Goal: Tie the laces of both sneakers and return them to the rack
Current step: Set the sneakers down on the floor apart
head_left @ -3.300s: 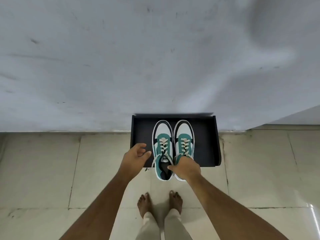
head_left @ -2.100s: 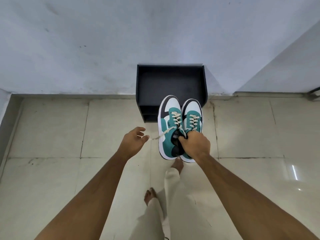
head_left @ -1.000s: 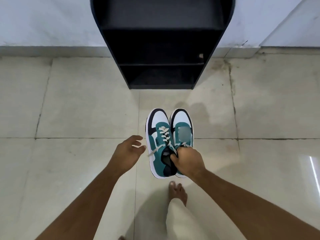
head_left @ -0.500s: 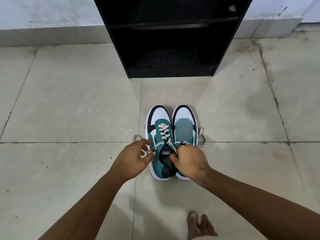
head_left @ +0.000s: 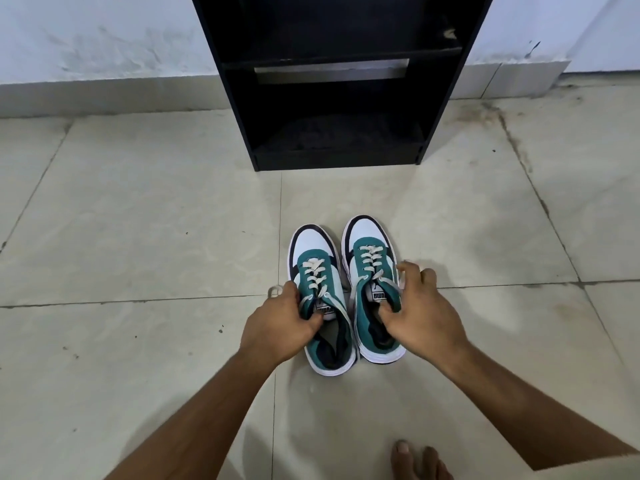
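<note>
Two teal, white and black sneakers stand side by side on the tiled floor, toes toward the rack. My left hand (head_left: pixel 280 323) grips the collar of the left sneaker (head_left: pixel 320 271), thumb inside by the tongue. My right hand (head_left: pixel 420 313) holds the right sneaker (head_left: pixel 369 251) at its opening, thumb inside, fingers spread over its outer side. The cream laces on both hang loose and untied; one lace end loops on the floor left of my left hand. The black shoe rack (head_left: pixel 341 81) stands against the wall just beyond.
The white wall (head_left: pixel 104 46) with a grey skirting runs behind the rack. Beige floor tiles (head_left: pixel 138 220) spread all around the sneakers. My bare foot (head_left: pixel 415 460) shows at the bottom right.
The sneakers now rest on the floor, slightly apart. My right hand moved from holding both to the right sneaker alone; my left hand took the left sneaker's collar. The view dropped lower.
</note>
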